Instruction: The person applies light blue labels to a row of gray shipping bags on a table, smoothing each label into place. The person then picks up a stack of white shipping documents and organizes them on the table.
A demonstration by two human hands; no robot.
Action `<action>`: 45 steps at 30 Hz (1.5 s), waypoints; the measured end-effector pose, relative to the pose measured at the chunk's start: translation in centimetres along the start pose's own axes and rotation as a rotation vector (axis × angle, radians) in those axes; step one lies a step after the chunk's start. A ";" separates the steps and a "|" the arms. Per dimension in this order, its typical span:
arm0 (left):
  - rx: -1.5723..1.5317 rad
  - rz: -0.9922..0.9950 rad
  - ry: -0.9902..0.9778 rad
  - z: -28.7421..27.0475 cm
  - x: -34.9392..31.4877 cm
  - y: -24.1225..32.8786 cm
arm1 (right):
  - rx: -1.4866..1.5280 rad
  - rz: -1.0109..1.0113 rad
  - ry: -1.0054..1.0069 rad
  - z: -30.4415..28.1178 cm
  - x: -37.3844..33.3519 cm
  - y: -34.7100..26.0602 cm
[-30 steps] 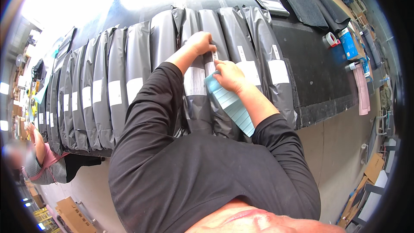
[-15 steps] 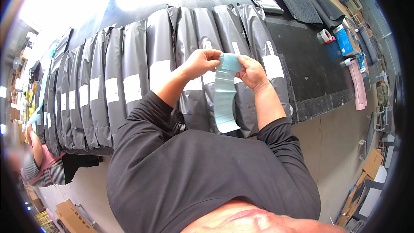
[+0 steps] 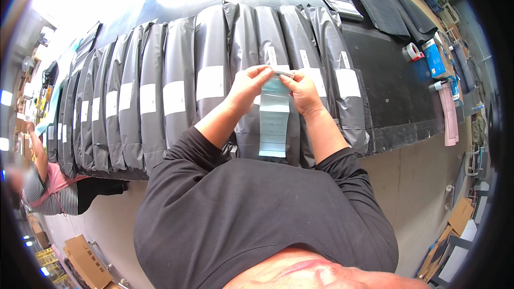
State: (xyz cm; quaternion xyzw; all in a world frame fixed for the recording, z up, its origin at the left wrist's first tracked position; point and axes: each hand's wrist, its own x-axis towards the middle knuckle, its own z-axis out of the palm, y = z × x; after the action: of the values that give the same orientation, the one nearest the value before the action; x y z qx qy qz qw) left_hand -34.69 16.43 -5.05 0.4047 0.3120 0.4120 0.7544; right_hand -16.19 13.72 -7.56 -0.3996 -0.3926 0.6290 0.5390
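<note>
My left hand [image 3: 249, 86] and my right hand [image 3: 301, 90] meet above the table and pinch the top end of a long pale blue strip of label backing [image 3: 273, 123]. The strip hangs straight down toward my chest. Between my fingertips a small white label sits at the strip's top edge. Below my hands lies a row of several grey plastic mailer bags [image 3: 209, 80], overlapping side by side, most with a white label on them. The bags under my hands [image 3: 273, 37] carry narrow white labels.
The bags lie on a long black table [image 3: 399, 96]. At its right end are a roll of tape [image 3: 412, 52], a blue box [image 3: 435, 58], dark flat mats [image 3: 377, 2] and a pink cloth [image 3: 448, 115]. Another person in a striped top [image 3: 51, 192] stands at the left. Cardboard boxes [image 3: 85, 259] sit on the floor.
A second ago my hands were low on a bag with the strip slanting aside. Both hands have since lifted together and the strip now hangs straight down between them.
</note>
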 end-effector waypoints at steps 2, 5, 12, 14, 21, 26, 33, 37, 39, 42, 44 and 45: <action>0.112 0.073 0.058 -1.1 -0.2 -1.1 | -0.049 -0.070 0.035 1.9 0.4 0.7; -0.147 0.056 0.192 -1.9 -1.0 -1.7 | -0.096 0.033 0.056 4.3 0.3 0.2; -0.020 0.012 0.245 -7.0 0.6 1.1 | -0.397 0.348 -0.164 5.2 0.9 0.4; 0.231 -0.050 0.197 -8.4 2.7 4.1 | -0.544 0.340 -0.222 5.3 1.3 0.5; 0.921 -0.268 -0.207 -10.1 10.8 5.3 | -1.449 -0.363 -0.421 6.8 3.1 3.2; 1.139 -0.312 -0.193 -9.3 12.5 5.0 | -1.541 -0.358 -0.384 8.0 2.0 3.9; 1.113 -0.312 -0.166 -10.1 12.7 4.3 | -1.404 -0.385 -0.245 7.1 1.6 4.6; 1.080 -0.304 -0.163 -10.4 12.8 4.1 | -1.331 -0.383 -0.152 7.1 2.0 4.6; 1.081 -0.303 -0.161 -10.4 12.8 4.1 | -1.303 -0.383 -0.104 7.1 2.3 4.7; 1.102 -0.305 -0.156 -10.4 13.0 3.9 | -1.315 -0.377 -0.065 6.8 3.5 5.2; 1.125 -0.309 -0.147 -10.6 13.1 3.7 | -1.361 -0.361 -0.051 7.0 4.2 5.3; 1.297 -0.163 -0.140 -10.3 12.7 3.7 | -1.362 -0.351 -0.050 7.1 4.4 5.2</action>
State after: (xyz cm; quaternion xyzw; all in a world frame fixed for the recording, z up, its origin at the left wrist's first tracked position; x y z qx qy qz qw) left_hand -38.40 32.41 -8.52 0.7784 0.4769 0.0547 0.4046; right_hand -25.05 17.06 -10.06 -0.5643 -0.7702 0.1558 0.2532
